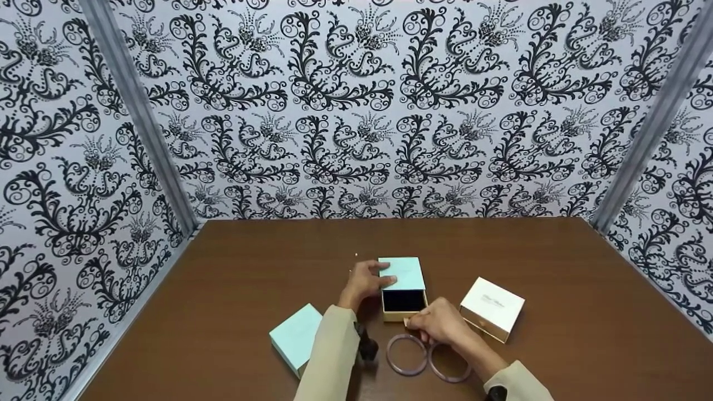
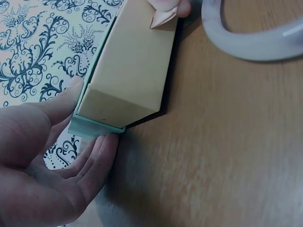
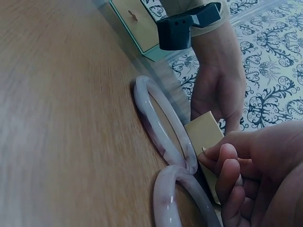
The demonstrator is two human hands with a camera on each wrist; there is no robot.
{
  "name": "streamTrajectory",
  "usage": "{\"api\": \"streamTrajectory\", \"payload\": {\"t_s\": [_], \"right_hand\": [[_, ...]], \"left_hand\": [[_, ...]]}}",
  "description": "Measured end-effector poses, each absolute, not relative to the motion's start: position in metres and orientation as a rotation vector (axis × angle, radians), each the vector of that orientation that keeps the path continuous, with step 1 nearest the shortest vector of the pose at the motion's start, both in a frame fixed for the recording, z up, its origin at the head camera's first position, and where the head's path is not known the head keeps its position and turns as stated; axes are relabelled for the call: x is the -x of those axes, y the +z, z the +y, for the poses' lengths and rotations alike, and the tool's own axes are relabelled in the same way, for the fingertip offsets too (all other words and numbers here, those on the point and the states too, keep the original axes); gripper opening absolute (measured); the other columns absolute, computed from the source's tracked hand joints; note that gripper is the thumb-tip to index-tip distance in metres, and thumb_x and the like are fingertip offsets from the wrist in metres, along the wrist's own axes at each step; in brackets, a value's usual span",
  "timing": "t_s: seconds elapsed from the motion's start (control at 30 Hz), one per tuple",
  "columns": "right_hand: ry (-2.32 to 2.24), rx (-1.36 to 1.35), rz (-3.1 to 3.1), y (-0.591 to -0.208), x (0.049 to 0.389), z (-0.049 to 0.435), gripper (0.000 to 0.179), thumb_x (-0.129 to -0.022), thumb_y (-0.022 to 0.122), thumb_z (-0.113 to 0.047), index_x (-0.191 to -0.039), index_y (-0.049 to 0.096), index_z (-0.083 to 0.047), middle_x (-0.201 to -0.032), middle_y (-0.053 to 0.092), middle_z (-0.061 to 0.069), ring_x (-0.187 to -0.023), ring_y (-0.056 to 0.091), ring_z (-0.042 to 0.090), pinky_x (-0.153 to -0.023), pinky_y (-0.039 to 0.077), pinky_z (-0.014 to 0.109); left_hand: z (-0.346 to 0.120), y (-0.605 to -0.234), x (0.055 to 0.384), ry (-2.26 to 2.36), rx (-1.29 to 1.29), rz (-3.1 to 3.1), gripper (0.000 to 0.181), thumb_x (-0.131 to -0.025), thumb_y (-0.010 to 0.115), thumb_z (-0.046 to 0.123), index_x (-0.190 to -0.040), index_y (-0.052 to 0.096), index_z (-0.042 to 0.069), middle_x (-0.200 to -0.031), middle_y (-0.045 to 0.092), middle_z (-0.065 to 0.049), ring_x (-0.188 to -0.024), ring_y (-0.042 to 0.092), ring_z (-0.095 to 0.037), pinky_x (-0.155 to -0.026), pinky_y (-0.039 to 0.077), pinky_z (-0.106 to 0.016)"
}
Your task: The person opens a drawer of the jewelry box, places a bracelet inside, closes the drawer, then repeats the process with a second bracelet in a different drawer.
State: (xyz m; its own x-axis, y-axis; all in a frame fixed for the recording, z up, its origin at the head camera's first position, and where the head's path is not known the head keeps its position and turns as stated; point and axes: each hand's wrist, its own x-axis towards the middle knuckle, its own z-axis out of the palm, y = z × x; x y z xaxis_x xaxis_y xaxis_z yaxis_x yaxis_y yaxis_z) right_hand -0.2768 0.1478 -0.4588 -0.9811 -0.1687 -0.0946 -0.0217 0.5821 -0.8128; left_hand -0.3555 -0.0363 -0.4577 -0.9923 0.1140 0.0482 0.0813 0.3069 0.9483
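A mint-green drawer-style jewellery box (image 1: 409, 270) lies on the table, its cream drawer (image 2: 135, 56) partly pulled out and a black lining (image 1: 403, 301) showing inside. At the left side of its sleeve my left hand (image 1: 365, 279) grips it, thumb on one face and fingers on another. My right hand (image 1: 440, 322) pinches the small pull tab (image 2: 163, 19) on the drawer's front. Two pale, purplish marbled bangles lie below that hand: the left bangle (image 1: 389, 355) is in full view, while the right bangle (image 1: 454, 380) is partly hidden by the wrist.
A second mint box (image 1: 295, 334) rests to the left, partly behind the left sleeve. On the right sits a white box (image 1: 493, 301) with a small tab on its front. Patterned walls (image 1: 345, 139) border the brown table (image 1: 250, 256) at the back and sides.
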Motion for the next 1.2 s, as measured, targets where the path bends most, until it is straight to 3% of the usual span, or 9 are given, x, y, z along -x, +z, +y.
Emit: {"api": "streamTrajectory", "payload": {"t_s": [0.17,0.73,1.2], "right_hand": [[-1.383,0.19,2.621,-0.4593,0.2757,0.1483,0.024,-0.084,0.078,-0.02,-0.067,0.077,-0.004,-0.041,0.05,-0.009,-0.036,0.045,0.002,-0.04,0.04,0.016],[-1.351,0.152,2.62,-0.4572,0.2743,0.1488,0.017,-0.083,0.077,-0.017,-0.071,0.079,-0.005,-0.041,0.05,-0.008,-0.035,0.046,0.001,-0.04,0.042,0.017],[-1.318,0.149,2.612,-0.4523,0.2714,0.1469,0.03,-0.083,0.077,-0.017,-0.059,0.071,-0.001,-0.038,0.048,-0.008,-0.034,0.047,0.002,-0.04,0.043,0.017]], "left_hand": [[-0.0371,-0.4595,0.3555,1.853,-0.16,2.457,0.042,-0.085,0.078,0.004,-0.124,0.067,-0.003,-0.107,0.067,-0.02,-0.073,0.055,-0.011,-0.064,0.051,-0.026],[-0.0358,-0.4558,0.3529,1.854,-0.159,2.456,0.042,-0.085,0.079,0.006,-0.124,0.068,-0.002,-0.11,0.069,-0.021,-0.075,0.06,-0.01,-0.066,0.054,-0.025],[-0.0354,-0.456,0.3534,1.92,-0.137,2.365,0.044,-0.084,0.078,0.0,-0.127,0.065,-0.005,-0.112,0.069,-0.022,-0.081,0.065,-0.012,-0.071,0.057,-0.031]]}}
